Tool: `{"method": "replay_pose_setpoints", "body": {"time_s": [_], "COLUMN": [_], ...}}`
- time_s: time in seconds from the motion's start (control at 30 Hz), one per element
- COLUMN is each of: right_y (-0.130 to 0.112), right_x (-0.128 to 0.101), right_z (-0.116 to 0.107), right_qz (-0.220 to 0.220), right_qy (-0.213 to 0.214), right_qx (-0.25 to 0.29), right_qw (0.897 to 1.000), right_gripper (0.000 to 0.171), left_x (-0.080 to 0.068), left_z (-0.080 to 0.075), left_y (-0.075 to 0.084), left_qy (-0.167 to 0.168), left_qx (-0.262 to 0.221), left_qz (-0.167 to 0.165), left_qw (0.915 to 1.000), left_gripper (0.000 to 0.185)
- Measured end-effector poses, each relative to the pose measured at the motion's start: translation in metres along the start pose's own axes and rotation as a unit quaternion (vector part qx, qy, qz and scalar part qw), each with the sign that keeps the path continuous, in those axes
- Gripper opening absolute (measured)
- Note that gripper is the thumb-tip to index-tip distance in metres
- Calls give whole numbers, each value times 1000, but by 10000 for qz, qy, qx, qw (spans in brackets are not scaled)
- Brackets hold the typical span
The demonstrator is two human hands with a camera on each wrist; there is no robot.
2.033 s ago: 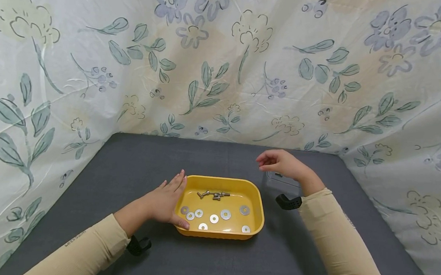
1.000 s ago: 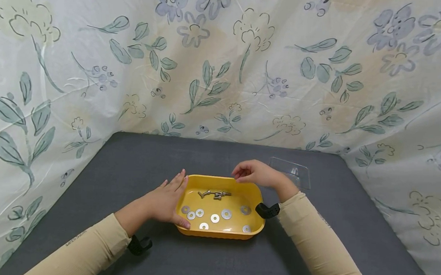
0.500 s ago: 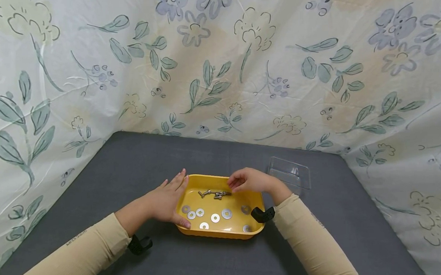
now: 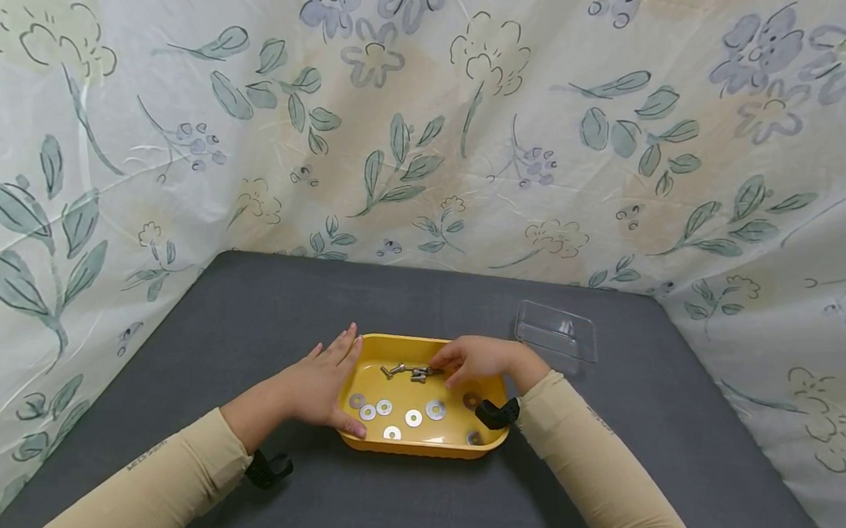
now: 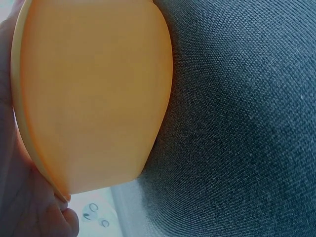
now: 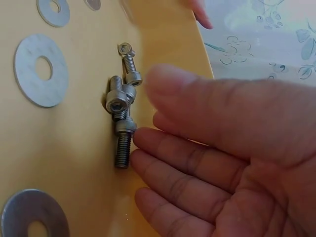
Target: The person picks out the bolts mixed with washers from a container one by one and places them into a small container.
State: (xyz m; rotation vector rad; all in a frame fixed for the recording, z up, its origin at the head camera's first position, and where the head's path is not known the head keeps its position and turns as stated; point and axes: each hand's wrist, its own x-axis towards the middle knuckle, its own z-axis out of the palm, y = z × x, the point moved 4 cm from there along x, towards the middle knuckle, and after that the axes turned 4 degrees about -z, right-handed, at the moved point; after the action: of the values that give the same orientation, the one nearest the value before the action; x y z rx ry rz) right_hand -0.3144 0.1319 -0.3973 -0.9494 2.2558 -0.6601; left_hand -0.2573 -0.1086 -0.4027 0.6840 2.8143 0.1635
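Left hand, fingers straight, rests against the yellow tray's left wall. Right hand, fingers loosely extended, touches the bolts clustered at the tray's far side. Washers lie nearer.

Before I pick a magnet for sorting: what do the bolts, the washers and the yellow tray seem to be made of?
The bolts look like bare grey metal, probably steel: dull shine, cut threads, socket heads. The washers look like flat, matte silvery metal. The yellow tray seems moulded plastic: smooth, even colour, rounded corners. Whether the metal is magnetic cannot be told from its look.
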Motion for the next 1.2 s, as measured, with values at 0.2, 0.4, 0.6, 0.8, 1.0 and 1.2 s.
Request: {"method": "replay_pose_setpoints", "body": {"time_s": [0.2, 0.4, 0.6, 0.8, 1.0, 1.2], "right_y": [0, -1, 0, 4, 8, 8], "right_x": [1, 5, 10, 15, 18, 20], "right_z": [3, 6, 11, 14, 17, 19], "right_qz": [141, 154, -50, 3, 6, -41], "right_qy": [-43, 11, 113, 84, 115, 106], "right_qx": [352, 198, -268, -50, 92, 179], "right_qw": [9993, 9997, 9996, 10000, 9999, 9998], "right_gripper": [41, 40, 40, 39, 25, 22], "left_x": [0, 0, 0, 0, 0, 0], "left_z": [0, -1, -1, -2, -1, 0], "left_y": [0, 0, 1, 1, 1, 1], "left_qy": [16, -9, -24, 13, -19, -30], "left_qx": [-6, -17, -32, -35, -16, -8], "left_qz": [16, -12, -30, 11, -8, -28], "left_qw": [10000, 10000, 10000, 10000, 10000, 10000], "left_gripper": [135, 135, 135, 134, 134, 135]}}
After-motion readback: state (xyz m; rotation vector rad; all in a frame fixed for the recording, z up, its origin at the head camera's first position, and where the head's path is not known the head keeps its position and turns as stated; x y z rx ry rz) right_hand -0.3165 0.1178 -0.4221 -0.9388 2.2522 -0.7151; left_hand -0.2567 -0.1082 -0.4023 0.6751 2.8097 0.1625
